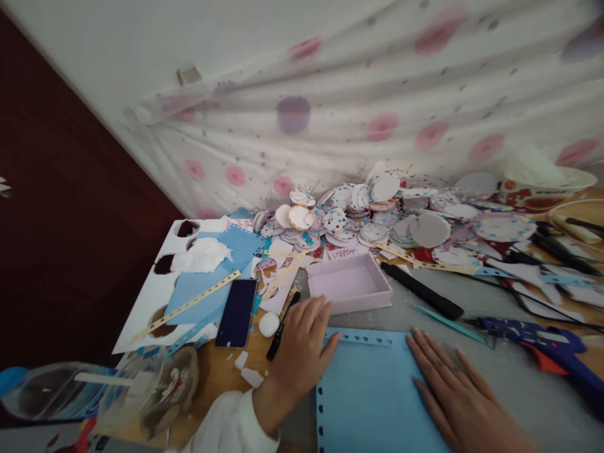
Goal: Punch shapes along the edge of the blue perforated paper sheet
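A light blue sheet of paper with small heart-shaped holes punched along its top and left edges lies on the grey mat. My right hand rests flat across the sheet's right edge, fingers stretched out. At the upper left corner of the sheet is my left hand, its thumb over the punched strip and its slightly bent fingers apart. Just beyond those fingertips stands a shallow pale pink open box. A black pen lies beside my left hand, with a round white object next to it.
Piles of decorated paper discs line the back by the wall. A blue glue gun, a turquoise tweezer-like tool and a black rod lie right. Left are a phone, paper scraps and a plastic cup.
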`<state>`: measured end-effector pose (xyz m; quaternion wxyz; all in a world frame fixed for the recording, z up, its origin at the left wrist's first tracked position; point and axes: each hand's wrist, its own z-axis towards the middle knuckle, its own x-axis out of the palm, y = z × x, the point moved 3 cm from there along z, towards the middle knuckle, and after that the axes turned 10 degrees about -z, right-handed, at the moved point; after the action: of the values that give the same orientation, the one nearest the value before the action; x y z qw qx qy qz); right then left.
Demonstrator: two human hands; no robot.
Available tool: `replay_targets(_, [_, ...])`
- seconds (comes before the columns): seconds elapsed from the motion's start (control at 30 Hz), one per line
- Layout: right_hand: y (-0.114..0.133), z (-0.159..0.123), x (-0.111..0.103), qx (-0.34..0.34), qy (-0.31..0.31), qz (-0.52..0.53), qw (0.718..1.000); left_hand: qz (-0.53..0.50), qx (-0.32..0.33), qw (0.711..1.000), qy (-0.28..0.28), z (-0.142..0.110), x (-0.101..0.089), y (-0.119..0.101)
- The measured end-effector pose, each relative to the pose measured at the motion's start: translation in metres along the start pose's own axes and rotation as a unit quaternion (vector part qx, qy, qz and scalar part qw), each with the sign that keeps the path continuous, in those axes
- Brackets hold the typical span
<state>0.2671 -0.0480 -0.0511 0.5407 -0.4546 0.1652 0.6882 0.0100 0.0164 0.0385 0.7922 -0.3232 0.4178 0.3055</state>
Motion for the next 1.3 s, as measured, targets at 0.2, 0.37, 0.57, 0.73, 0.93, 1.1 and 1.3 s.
replay_targets(0.2, [0.019,-0.001,0.002,0.077,0.023,-0.002,0.997,0.042,-0.004,0.998,0.040,0.037,0.025,0.008])
replay_targets(0.37, [0.034,0.001,-0.002,0.135,0.030,0.005,0.990,0.079,-0.046,0.995,-0.026,0.024,-0.030,0.016])
replay_targets(0.57, [0.050,0.012,-0.002,0.210,0.032,0.022,0.977,0.202,-0.185,0.962,0.011,0.020,-0.073,0.082])
replay_targets(0.73, [0.053,0.014,0.000,0.231,0.015,0.041,0.972,0.208,-0.204,0.956,0.037,0.033,-0.058,0.127])
replay_targets(0.93, [0.058,0.025,-0.006,0.232,0.046,0.012,0.971,0.192,-0.218,0.957,-0.010,-0.012,-0.034,0.060])
replay_targets(1.1, [0.060,0.025,-0.007,0.197,0.043,-0.005,0.980,0.028,0.015,0.990,0.141,-0.103,0.034,-0.046])
replay_targets(1.3, [-0.029,0.059,-0.005,0.145,0.132,-0.025,0.980,-0.067,-0.008,0.957,0.281,-0.108,0.018,-0.020])
